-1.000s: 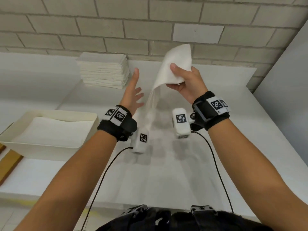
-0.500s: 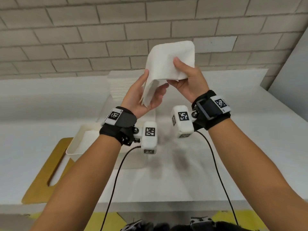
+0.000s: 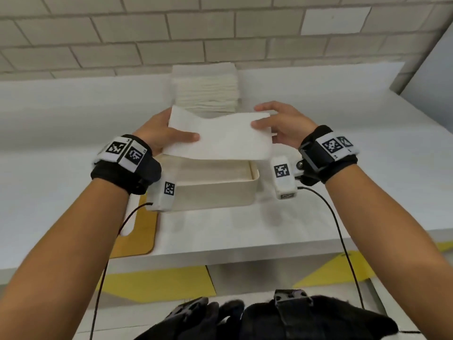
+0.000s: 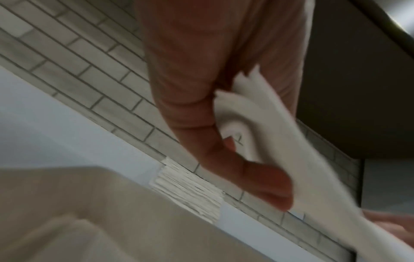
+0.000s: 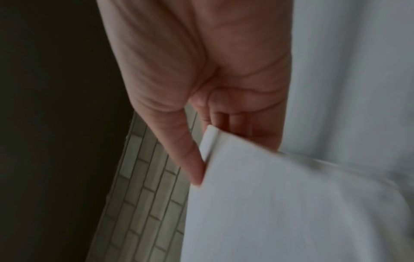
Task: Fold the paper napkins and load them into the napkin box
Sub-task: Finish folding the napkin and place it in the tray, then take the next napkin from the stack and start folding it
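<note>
Above the napkin box (image 3: 215, 192), folded napkin (image 3: 220, 138) pinched at opposite ends by left hand (image 3: 159, 133) and right hand (image 3: 286, 126)

I hold the folded napkin (image 3: 220, 137) in the air, directly above the napkin box (image 3: 215, 192), my left hand (image 3: 159, 133) at its left end and my right hand (image 3: 284, 128) at its right end. Behind the box, against the wall (image 3: 220, 28), stands the napkin stack (image 3: 207, 89). The box sits on the table (image 3: 355, 192); a board (image 3: 137, 234) lies at its front left, perhaps partly under it.
</note>
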`<state>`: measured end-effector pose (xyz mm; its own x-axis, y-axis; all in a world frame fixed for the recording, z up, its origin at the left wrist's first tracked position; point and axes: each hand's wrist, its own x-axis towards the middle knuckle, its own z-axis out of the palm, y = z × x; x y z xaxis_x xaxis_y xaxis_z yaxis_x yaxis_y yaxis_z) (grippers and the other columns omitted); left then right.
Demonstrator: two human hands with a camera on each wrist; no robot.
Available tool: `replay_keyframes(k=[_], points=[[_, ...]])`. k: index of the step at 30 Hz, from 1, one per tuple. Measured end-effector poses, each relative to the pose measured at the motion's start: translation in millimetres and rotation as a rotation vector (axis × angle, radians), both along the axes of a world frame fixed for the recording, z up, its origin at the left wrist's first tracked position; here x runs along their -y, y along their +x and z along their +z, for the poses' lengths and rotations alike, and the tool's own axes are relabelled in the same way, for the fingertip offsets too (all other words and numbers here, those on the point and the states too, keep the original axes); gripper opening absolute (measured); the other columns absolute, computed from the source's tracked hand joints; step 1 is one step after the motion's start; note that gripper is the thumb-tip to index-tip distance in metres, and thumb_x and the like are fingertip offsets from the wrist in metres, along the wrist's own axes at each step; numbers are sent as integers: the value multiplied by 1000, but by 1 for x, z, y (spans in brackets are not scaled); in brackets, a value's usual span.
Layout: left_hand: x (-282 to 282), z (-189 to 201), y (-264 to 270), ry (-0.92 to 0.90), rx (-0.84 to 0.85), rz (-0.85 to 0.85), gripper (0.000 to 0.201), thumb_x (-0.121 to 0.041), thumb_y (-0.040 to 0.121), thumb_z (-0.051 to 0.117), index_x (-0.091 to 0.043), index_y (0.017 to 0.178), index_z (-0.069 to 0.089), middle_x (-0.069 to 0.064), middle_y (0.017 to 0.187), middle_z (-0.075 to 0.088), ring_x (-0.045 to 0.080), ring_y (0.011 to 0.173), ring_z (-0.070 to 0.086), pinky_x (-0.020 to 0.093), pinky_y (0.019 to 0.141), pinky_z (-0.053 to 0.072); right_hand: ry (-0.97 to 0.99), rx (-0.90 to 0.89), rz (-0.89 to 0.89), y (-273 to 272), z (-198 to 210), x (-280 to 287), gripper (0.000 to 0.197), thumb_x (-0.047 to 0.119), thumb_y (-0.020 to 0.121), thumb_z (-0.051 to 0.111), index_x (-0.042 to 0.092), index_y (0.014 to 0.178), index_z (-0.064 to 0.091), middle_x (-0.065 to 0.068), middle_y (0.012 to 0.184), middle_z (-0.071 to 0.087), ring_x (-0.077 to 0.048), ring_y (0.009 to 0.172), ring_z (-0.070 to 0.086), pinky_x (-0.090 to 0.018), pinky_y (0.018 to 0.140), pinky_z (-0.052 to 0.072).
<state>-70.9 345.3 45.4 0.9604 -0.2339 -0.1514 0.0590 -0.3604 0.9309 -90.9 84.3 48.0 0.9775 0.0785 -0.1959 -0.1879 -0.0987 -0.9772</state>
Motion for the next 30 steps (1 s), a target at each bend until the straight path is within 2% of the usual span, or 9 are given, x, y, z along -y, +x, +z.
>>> replay_keyframes(k=[4, 6, 8, 12, 16, 19, 23, 27, 30], points=[[-26, 0, 0, 226, -85, 48, 53, -6, 76, 74, -23, 118, 47, 2, 105, 55, 21, 94, 57, 39, 81, 53, -305, -54, 110, 3, -1, -29, 45, 3, 83, 66, 20, 122, 50, -4, 96, 59, -16, 78, 63, -24, 64, 54], [-36, 0, 0, 340, -166, 22, 42, -6, 78, 73, -20, 111, 50, 5, 99, 57, 23, 84, 61, 36, 70, 59, -470, -64, 169, 5, -4, -40, 35, 5, 83, 67, 17, 115, 56, -3, 96, 57, -17, 80, 62, -22, 62, 52], [-41, 0, -3, 400, -228, 6, 31, -2, 81, 69, -14, 106, 54, 9, 94, 60, 21, 73, 62, 29, 59, 57, -610, -84, 218, 7, -3, -50, 29, 7, 83, 67, 15, 110, 59, -2, 96, 56, -21, 85, 61, -27, 67, 54], [-37, -4, -3, 492, -240, -22, 15, 4, 84, 62, -8, 92, 59, 17, 99, 62, 21, 68, 62, 25, 54, 55, -857, -114, 291, 7, 3, -68, 27, 7, 83, 66, 8, 110, 61, -8, 98, 62, -30, 93, 65, -42, 87, 54], [-26, -8, 3, 654, -120, -43, 26, 2, 84, 65, -2, 110, 62, 16, 103, 63, 24, 67, 63, 31, 66, 58, -1065, -90, 312, 5, 10, -78, 33, 5, 86, 63, 5, 118, 59, -7, 102, 57, -22, 83, 60, -31, 81, 49], [-22, -9, 5, 840, -47, -82, 35, 0, 83, 65, 1, 118, 61, 19, 115, 63, 33, 98, 64, 43, 90, 52, -1129, -103, 305, 4, 11, -80, 34, 4, 87, 61, 4, 120, 57, -6, 98, 62, -12, 66, 60, -26, 72, 48], [-17, -10, 5, 1037, 15, -144, 34, 0, 83, 64, 0, 117, 62, 15, 118, 62, 31, 107, 60, 36, 92, 50, -1177, -108, 293, 6, 11, -80, 35, 2, 87, 61, 3, 122, 58, -4, 91, 58, -19, 87, 53, -31, 92, 47], [-11, -14, 8, 1155, 53, -139, 29, 1, 85, 59, 3, 114, 61, 7, 77, 53, 25, 85, 56, 28, 77, 49, -1202, -83, 307, 7, 10, -80, 33, 0, 87, 60, 3, 120, 60, -5, 98, 56, -26, 108, 59, -33, 98, 46], [-7, -16, 8, 1236, 102, -151, 28, 1, 85, 58, 2, 113, 61, 3, 68, 41, 22, 79, 51, 25, 69, 42, -1208, -81, 310, 7, 9, -78, 33, 1, 87, 60, 4, 120, 60, -4, 96, 55, -27, 113, 58, -33, 98, 46]])
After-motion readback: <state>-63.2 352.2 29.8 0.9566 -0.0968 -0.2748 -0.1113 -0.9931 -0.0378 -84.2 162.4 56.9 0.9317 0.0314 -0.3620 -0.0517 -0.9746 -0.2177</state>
